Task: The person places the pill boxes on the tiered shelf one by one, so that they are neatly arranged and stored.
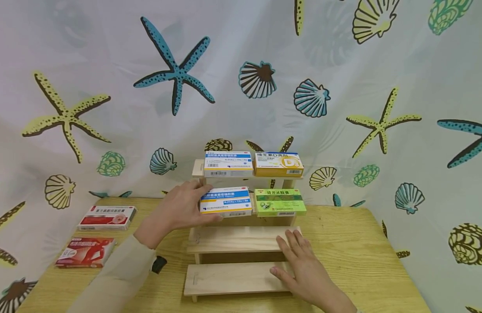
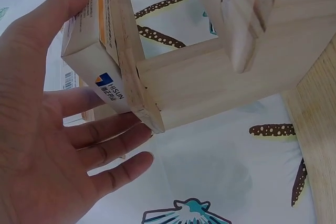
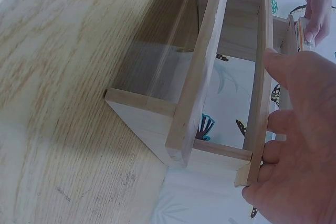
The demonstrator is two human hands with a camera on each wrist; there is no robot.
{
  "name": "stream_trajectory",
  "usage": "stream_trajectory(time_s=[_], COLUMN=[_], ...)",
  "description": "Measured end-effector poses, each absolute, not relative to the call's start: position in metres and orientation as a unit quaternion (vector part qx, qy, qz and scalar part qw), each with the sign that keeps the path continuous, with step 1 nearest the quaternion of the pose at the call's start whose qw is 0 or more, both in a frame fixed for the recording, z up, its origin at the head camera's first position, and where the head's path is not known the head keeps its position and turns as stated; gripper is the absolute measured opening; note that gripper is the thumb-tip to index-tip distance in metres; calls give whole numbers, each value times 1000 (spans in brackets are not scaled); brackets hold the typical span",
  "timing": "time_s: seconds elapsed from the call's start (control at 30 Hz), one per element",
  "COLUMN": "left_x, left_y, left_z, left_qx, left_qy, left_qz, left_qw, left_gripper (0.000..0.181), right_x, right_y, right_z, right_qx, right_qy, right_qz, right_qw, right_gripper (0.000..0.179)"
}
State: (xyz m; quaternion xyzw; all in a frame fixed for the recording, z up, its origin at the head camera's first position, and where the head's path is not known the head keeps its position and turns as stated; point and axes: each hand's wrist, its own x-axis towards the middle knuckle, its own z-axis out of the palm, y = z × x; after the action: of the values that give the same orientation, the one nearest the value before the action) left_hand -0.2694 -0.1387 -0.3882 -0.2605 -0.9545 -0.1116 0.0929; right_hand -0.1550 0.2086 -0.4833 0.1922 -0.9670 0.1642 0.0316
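A tiered wooden rack (image 1: pixel 241 278) stands on the table. My left hand (image 1: pixel 182 204) pinches a blue-and-white medicine box (image 1: pixel 229 202) at its left end, on the second tier from the top. In the left wrist view the thumb lies along the box's printed face, and the white end panel (image 2: pixel 100 74) leans against the tier's board. Beside it on that tier sits a green medicine box (image 1: pixel 280 202). My right hand (image 1: pixel 303 269) rests on the right end of the two lower tiers, fingers extended over the board, thumb lower down.
On the top tier are another blue-and-white box (image 1: pixel 227 164) and a yellow-and-white vitamin D box (image 1: pixel 278 164). A white-and-red box (image 1: pixel 107 217) and a red box (image 1: pixel 85 252) lie on the table (image 1: pixel 354 252) at left. A patterned cloth (image 1: pixel 233 126) hangs behind.
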Motion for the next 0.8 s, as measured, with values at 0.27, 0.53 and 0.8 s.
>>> stream_trajectory(time_s=[0.27, 0.53, 0.8], left_x=[-270, -269, -269], left_y=[-139, -141, -142], left_z=[-390, -392, -394], left_qx=[-259, -255, -253], left_qy=[-951, -951, -949], left_qz=[-145, -159, -166], left_qw=[83, 77, 88], left_gripper=[96, 95, 95], right_x=[-155, -155, -155], right_y=[209, 210, 210], right_z=[-483, -483, -483], right_qx=[196, 197, 195], right_qy=[-967, -967, -968], right_qz=[161, 161, 157], right_qw=[33, 31, 32], right_gripper=[79, 79, 79])
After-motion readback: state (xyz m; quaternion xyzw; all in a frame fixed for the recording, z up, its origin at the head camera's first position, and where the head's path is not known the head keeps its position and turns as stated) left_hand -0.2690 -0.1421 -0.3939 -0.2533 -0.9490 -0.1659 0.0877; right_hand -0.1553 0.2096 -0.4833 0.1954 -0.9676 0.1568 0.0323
